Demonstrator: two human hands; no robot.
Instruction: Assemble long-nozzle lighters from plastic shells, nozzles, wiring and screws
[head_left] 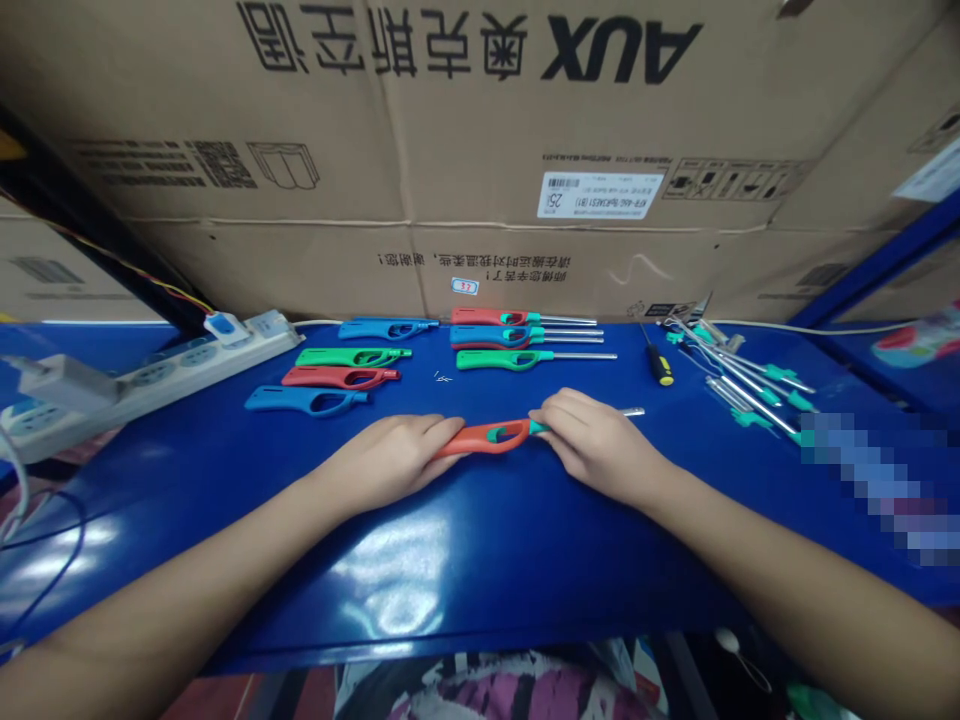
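An orange-red lighter [487, 438] with a teal trigger and a metal tube lies across the blue table [450, 560] between my hands. My left hand [394, 460] is closed round its handle end. My right hand [592, 440] is closed over the front part where the teal piece meets the metal tube, whose tip sticks out to the right.
Several empty coloured handle shells [337, 377] lie left of centre; three assembled lighters [517, 340] lie behind. A screwdriver [658, 362] and a pile of metal tubes with teal parts [742, 385] are at right. A power strip [150, 380] sits at left. Cardboard boxes [480, 150] stand behind.
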